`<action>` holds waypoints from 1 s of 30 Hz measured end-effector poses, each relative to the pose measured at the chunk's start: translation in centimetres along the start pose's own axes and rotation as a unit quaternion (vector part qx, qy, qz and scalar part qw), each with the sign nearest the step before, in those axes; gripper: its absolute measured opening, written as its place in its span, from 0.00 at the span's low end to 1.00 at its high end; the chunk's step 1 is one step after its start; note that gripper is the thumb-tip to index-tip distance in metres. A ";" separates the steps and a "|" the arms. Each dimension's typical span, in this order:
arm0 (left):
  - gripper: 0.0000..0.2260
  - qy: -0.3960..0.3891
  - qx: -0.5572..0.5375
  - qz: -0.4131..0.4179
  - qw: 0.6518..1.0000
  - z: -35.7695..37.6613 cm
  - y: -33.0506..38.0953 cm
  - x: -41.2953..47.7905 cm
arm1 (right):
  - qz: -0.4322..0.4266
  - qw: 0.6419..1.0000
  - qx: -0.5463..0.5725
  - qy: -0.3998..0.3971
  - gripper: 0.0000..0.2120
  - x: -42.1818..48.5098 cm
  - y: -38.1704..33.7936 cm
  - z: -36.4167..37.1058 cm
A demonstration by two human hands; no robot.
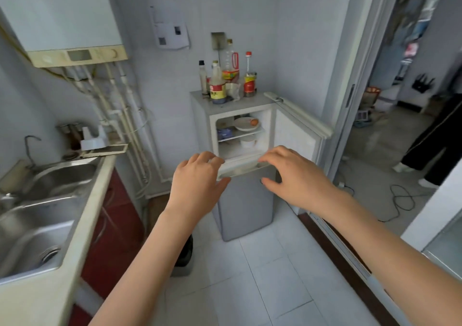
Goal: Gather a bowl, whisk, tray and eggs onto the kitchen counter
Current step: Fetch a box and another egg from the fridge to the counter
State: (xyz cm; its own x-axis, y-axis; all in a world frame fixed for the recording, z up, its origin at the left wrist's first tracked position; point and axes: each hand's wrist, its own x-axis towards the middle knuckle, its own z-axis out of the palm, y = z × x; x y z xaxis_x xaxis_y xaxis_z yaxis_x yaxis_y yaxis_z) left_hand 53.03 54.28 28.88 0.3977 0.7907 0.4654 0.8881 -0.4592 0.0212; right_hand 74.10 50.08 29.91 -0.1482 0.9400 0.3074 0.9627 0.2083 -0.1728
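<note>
**Item 1: egg (254, 122).** 1 brown, oval egg with a smooth matt shell, lying loose on the right side of a shallow white dish (242, 125). The dish is on the upper shelf of the open fridge (246, 208). The egg is judged light, rigid and brittle, and likely to roll on the glazed dish. It is best cupped from above with the fingertips around its middle, using little pressure. Alternatively the dish can be lifted by its rim with the egg kept level on it. No other eggs can be made out.

**Item 2: bowl (248, 142).** A round, white vessel, probably ceramic or plastic, on the lower shelf. Blur hides its depth and contents. It is judged stiff and smooth, possibly cold and slippery, so a 2-hand hold at the rim or underneath is advised.

**Item 3: whisk and tray.** Neither is in view.

**Destination: counter (85, 225).** Pale and hard-edged, it runs along the left side around a steel double sink (32, 238), well apart from the fridge.

**Hands.** The left hand (197, 178) and right hand (297, 175) are both raised in front of the fridge opening, below the shelves. Their fingers are loosely curled and slightly spread, with nothing held. Neither hand is touching the egg or the dish.

**Surroundings.** The small grey fridge has a white interior, and its upper door (297, 130) is swung out to the right. A blue packet (225, 133) sits on the left of the upper shelf. Several sauce and oil bottles (218, 85) stand on top of the fridge.
</note>
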 end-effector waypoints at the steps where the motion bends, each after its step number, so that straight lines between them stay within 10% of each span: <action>1: 0.16 -0.002 -0.003 0.003 1.000 1.0 -0.3 1.3 | 0.006 1.000 -0.001 -0.003 0.21 1.0 0.8 0.4; 30: 0.19 -0.081 -0.065 -0.025 0.994 32.8 -9.2 29.7 | 0.073 0.996 0.016 -0.044 0.21 31.1 21.7 19.7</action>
State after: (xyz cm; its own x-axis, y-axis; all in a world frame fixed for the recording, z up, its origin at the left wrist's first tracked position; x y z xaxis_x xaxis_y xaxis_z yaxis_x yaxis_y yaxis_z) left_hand 64.23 95.30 13.46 0.3948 0.8642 0.3120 0.8747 -0.4574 0.1600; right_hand 85.89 89.20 17.30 -0.0269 0.9807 0.1935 0.9680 0.0739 -0.2400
